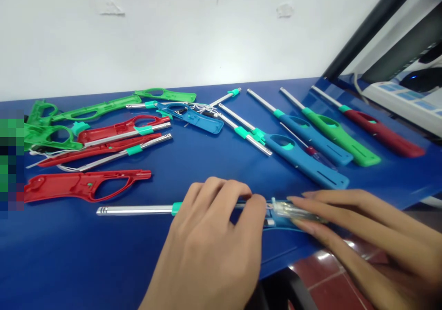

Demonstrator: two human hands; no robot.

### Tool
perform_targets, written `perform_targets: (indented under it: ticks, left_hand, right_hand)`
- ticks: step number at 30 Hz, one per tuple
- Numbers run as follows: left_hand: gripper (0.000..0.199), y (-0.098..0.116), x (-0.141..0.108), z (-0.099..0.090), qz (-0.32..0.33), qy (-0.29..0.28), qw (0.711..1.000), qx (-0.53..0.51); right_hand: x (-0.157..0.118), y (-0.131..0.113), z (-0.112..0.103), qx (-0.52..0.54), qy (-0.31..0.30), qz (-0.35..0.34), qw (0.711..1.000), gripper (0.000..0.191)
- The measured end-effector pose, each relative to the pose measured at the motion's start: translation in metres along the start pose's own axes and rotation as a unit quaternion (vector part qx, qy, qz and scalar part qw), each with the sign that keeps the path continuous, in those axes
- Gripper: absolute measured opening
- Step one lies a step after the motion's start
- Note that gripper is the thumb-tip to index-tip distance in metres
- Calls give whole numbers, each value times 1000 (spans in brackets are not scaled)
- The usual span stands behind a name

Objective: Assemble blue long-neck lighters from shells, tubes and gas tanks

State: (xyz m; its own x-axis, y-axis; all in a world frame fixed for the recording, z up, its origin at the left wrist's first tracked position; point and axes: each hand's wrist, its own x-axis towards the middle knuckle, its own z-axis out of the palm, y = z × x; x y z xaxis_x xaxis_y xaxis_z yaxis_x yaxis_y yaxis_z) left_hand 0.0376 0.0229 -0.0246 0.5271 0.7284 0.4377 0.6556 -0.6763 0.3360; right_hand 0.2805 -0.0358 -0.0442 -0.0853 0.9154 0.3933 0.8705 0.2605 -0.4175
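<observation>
My left hand (210, 241) is closed over a partly built gas lighter at the table's front, its fingers bent down onto the body. The lighter's metal tube (138, 210) points left, with a green collar (177, 208) beside my fingers. Part of its blue handle shell (281, 223) shows to the right of my left hand. Between the fingertips and thumb of my right hand (345, 222) is a clear fuel tank (297, 210), held at the blue shell. Whether the tank is fully seated in the shell I cannot tell. My left fingers hide the trigger area.
Red shell halves (62, 186), green shell halves (103, 106) and loose metal tubes lie at the left. Whole-looking blue, green (341, 137) and red lighters lie at the right, with a screwdriver (312, 151) among them. A white power strip (404, 103) is at far right.
</observation>
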Motion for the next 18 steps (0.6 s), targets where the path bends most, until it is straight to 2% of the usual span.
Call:
perform_targets:
  ticks: [3, 7, 12, 18]
  left_hand:
    - [38, 2, 6, -2, 7, -52, 998, 26]
    - [27, 0, 8, -4, 20, -98, 995, 23]
    - [28, -2, 8, -10, 34, -80, 996, 27]
    - [30, -2, 5, -4, 33, -50, 998, 13]
  right_hand:
    - [-2, -1, 2, -1, 5, 4, 1000, 25]
    - [-2, -1, 0, 5, 2, -1, 1000, 27]
    - [-2, 0, -1, 22, -9, -15, 1000, 30]
    - [-3, -1, 2, 20, -14, -17, 1000, 33]
